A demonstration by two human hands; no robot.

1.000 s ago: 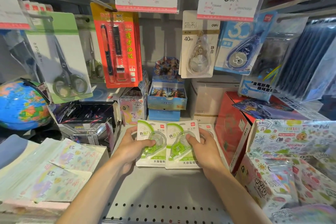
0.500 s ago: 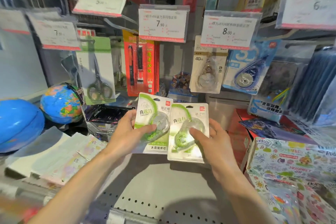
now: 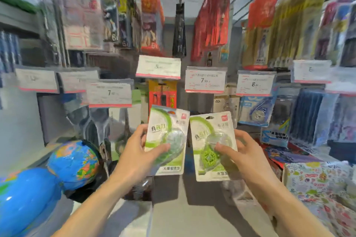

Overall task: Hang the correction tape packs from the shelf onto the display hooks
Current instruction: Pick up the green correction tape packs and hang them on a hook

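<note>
Correction tape packs [image 3: 167, 140] [image 3: 212, 146], each hand's [image 3: 134, 153] [image 3: 243, 155] grip pinching one, above grey shelf [image 3: 192, 217], blurred stationery aisle

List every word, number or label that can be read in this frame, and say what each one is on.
"7.90": price tag above the right-hand pack.
"8": price tag; its decimals are blurred.
"5": price tag, rest blurred.
"7": price tag, rest blurred.
"40m": white carded tape.
"真省力": left correction tape pack; same on right correction tape pack, blurred.
Other tags and packaging: unreadable.
</note>
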